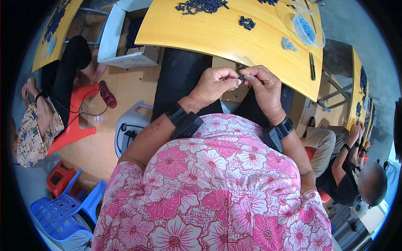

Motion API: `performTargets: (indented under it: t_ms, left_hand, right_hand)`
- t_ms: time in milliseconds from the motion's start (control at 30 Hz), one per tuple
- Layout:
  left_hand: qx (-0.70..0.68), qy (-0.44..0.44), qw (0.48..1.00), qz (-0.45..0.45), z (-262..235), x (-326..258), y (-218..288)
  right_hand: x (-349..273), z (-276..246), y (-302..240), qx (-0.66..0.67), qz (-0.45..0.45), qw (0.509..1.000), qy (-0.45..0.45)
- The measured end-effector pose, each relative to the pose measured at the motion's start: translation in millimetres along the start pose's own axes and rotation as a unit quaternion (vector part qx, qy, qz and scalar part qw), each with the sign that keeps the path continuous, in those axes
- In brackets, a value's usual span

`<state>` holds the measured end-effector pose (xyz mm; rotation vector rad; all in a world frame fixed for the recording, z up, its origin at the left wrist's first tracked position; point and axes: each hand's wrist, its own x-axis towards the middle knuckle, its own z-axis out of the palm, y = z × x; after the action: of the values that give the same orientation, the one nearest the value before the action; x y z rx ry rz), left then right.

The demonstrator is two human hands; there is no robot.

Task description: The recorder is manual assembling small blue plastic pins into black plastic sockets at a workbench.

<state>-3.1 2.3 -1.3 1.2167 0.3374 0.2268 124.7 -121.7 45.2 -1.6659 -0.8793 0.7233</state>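
My left hand (214, 85) and my right hand (264, 85) meet just off the table's near edge, over my lap. Between the fingertips of both is a small dark part (241, 78), pinched from either side; its exact kind is too small to make out. On the yellow wooden table (234, 46) beyond them lies a little cluster of black cylindrical pieces (247, 23). Farther back is a bigger pile of similar dark pieces (202, 6). Small light-blue pieces (289, 44) lie loose at the right, near a clear round tub (321, 39) holding more of them.
Black tweezers or a pen-like tool (312, 66) lies by the table's right edge. A white carton (125, 61) with dark parts stands left of the table. Other people sit at tables on both sides. A red stool (79, 125) and a blue plastic chair (54, 213) are at the left.
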Motion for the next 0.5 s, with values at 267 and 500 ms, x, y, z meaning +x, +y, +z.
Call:
performTargets:
  t_ms: [267, 500]
  left_hand:
    - [-0.001, 0.013, 1.000, -0.002, 2.6, -1.1, -2.4]
    - [0.004, 0.034, 0.999, 0.001, 3.2, -4.6, -3.6]
  right_hand:
    - [-4.9, 8.4, 6.8, -0.060, -0.040, 0.996, 0.055]
    - [-6.5, 17.5, 8.6, -0.080, -0.072, 0.991, 0.074]
